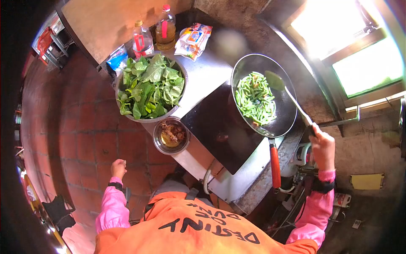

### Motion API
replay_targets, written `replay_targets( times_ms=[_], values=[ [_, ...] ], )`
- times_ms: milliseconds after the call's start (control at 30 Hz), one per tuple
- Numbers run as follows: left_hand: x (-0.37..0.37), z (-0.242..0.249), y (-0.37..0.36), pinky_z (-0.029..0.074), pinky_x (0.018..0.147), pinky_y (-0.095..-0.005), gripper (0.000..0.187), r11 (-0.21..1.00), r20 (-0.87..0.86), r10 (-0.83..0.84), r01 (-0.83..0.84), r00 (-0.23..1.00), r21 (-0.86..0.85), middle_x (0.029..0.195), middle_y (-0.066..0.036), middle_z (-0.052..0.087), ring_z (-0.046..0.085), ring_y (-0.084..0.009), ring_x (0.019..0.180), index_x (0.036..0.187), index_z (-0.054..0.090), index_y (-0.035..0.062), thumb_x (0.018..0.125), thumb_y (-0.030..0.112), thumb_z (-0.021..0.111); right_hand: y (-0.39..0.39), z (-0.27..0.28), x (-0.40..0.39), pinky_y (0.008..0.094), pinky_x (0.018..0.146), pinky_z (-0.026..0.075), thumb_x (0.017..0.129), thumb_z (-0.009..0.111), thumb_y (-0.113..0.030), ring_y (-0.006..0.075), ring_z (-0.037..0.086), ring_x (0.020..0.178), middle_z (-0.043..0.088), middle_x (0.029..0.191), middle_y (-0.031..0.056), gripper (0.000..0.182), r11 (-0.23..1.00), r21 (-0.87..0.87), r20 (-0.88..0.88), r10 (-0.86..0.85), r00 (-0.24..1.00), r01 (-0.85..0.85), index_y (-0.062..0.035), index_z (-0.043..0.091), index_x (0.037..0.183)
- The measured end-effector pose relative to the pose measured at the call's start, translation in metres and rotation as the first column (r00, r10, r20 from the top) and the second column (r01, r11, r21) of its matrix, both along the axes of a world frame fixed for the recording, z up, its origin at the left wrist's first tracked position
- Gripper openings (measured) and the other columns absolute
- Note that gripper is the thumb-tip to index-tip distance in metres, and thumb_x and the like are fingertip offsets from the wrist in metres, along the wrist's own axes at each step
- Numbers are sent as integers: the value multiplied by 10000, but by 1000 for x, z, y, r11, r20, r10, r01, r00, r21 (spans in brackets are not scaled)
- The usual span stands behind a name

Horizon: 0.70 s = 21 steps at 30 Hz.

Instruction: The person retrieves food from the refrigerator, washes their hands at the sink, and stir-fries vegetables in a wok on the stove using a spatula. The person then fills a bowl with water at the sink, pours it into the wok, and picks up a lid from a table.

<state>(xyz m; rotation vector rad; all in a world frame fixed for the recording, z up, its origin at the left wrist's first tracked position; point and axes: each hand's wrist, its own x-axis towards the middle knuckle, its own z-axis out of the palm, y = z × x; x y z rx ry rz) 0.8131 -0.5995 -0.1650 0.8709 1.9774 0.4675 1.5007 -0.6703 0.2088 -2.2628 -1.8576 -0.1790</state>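
Grips the spatula (pixel 301 109) by its dark end with the right hand (pixel 323 148), fingers wrapped tight around it. Holds nothing in the left hand (pixel 119 168), out over the floor (pixel 91 144) on the left, with fingers seemingly curled in close together. Cannot tell about each finger there.

Look to the right, inside the black wok (pixel 287 114), for the green beans (pixel 255 99), in a loose heap near the middle and left side. See the flat end of the spatula at the far right part of the wok, beside the beans.

Could flick beans out over the edge with one big, quick push. Could slide or turn the wok on the black cooktop (pixel 224 131) by pushing hard on its side, with no hand on the red handle (pixel 275 165). Could also bump that handle with a sleeve or the body, because of the way it sticks out on the near side, and tip beans out. Could burn the right hand or the pink sleeve (pixel 315 211) by reaching too low over a hot wok. Cannot tell how hot from here.

Could knock the small bowl (pixel 188 139) off the counter with a careless swing of the left arm, because of its place near the edge, just beside the big pot (pixel 146 120) of leaves (pixel 152 84).
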Motion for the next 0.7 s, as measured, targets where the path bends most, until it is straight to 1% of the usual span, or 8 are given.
replay_targets(
  times_ms=[33,100,200,333,367,533,667,700],
  values=[
    [-1,0,-2,419,392,-284,119,1000,-10,1,-1,1000,-8,605,-27,575,534,-131,426,798,626,33,826,148,620,10,12,-4,363,648,484,740,638,-42,308,626,706,633,803,193,400,993,-46,-105,-110,988,106,-64,623,1139],
    [-3,1,-6,420,393,-284,120,1000,-18,4,-4,1000,-14,602,-28,576,535,-131,425,793,626,35,825,150,617,30,12,19,326,720,504,734,631,-21,293,659,817,645,925,212,380,995,-17,-138,-95,986,93,-46,635,1113],
    [-6,2,-17,424,395,-282,139,999,-25,0,-1,1000,-43,589,-26,571,536,-125,428,770,625,33,834,156,623,72,25,41,305,823,497,724,614,12,279,652,943,641,1024,203,329,997,-49,-59,59,996,-62,-5,654,1050],
    [-17,-6,-29,388,383,-285,98,995,-56,-59,54,997,-81,652,-38,583,541,-145,444,874,623,59,850,136,567,130,67,7,320,784,506,686,629,38,254,666,876,661,962,199,382,967,-128,139,238,961,-221,-14,650,1064],
    [-16,-5,-32,388,383,-282,103,995,-35,-34,30,999,-90,654,-35,580,539,-143,443,874,618,57,854,148,575,145,66,18,332,792,492,633,639,52,252,634,864,659,998,151,436,967,-144,-20,210,977,-211,-17,651,1064],
    [-19,-17,-49,391,371,-262,136,992,37,57,-53,998,-117,625,-19,576,537,-120,428,870,625,38,850,172,617,190,77,22,358,696,489,601,630,75,246,620,780,649,895,134,422,903,-278,187,386,903,-328,-23,668,1010],
    [-24,-25,-69,391,369,-261,132,989,51,79,-72,996,-128,625,-23,576,537,-120,427,861,625,45,850,176,619,195,98,28,367,657,477,597,627,78,255,613,759,642,884,146,412,820,-469,275,489,828,-329,-34,676,990],
    [-27,-28,-73,391,369,-263,131,987,42,94,-87,995,-136,622,-24,575,537,-122,427,858,625,48,849,179,621,187,114,18,368,648,473,594,639,72,260,610,741,639,872,151,410,836,-505,338,421,841,-216,-33,677,988]
  ],
)
